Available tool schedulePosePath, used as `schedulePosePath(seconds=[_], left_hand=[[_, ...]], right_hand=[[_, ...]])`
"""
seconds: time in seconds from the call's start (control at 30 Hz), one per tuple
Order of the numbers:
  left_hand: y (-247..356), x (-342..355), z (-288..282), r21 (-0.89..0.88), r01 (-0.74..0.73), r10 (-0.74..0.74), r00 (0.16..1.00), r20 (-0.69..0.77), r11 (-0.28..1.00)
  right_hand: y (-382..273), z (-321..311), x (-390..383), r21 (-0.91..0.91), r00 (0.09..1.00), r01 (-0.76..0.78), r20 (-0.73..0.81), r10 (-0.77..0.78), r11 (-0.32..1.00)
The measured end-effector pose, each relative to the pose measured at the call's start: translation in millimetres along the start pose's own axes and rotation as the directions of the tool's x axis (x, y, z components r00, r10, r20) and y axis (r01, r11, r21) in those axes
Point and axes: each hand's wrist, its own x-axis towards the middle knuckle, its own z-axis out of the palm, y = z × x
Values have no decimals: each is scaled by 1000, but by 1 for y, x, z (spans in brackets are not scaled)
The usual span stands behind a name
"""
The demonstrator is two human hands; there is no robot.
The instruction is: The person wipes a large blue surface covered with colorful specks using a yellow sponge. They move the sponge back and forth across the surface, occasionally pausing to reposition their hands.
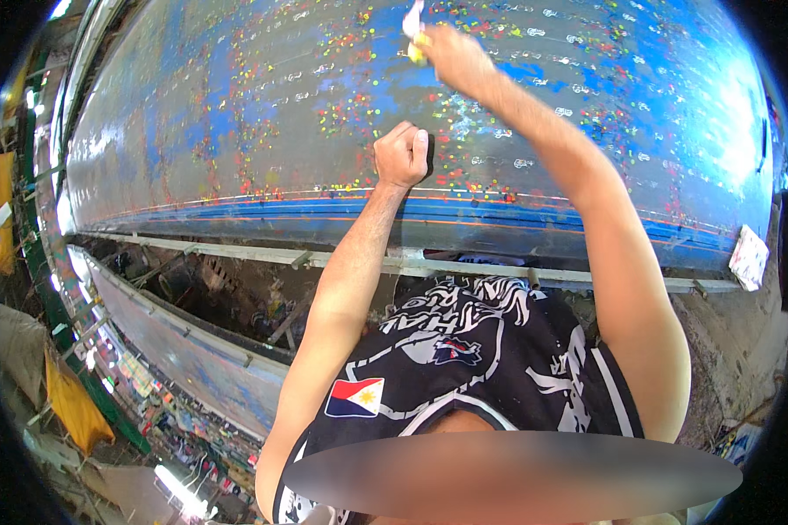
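While the person's right hand (458,61) reaches far out over a long worktop (280,157), its grip is closed on a small yellow-and-white piece (417,51), which sticks out to the left of the knuckles; blur hides whether the piece touches the surface. The left hand (401,155) is curled into a fist nearer the body, at or just above the worktop, with no object visible in it.

The step looks like working the small piece over the speckled grey-and-blue surface. To do it well, a light, even touch with the wrist lifted would probably suit best, keeping the forearm off the coloured specks (334,121); the left fist could steady the lean if it does rest there.

To either side of the right grip, the flat surface runs on with nothing tall in the way. The near edge lies on the body side of the left fist, past blue stripes, with a pale rail (228,253) along it. Well to the right of both hands, a white patterned cloth or sheet (749,258) hangs by that edge.
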Motion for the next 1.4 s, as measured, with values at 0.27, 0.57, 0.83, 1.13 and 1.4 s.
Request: schedulePosePath(seconds=[0.27,0.57,0.83,1.13,1.4], left_hand=[[-5,0,-3,-125,-39,33,998,-52,991],[-13,-5,-1,-61,-20,20,1000,-14,998],[-8,-1,2,-32,16,-18,996,-92,999],[-15,-4,6,-35,36,-39,994,-103,999],[-19,-4,5,-68,109,-112,992,-53,992]], right_hand=[[-55,-45,-82,132,986,66,144,-85,989],[100,7,125,0,866,-498,-60,497,867],[60,12,83,-219,973,-211,-138,184,953],[-109,-42,-104,-44,992,-126,-2,126,991],[-175,-102,-202,125,976,-98,204,71,987]])
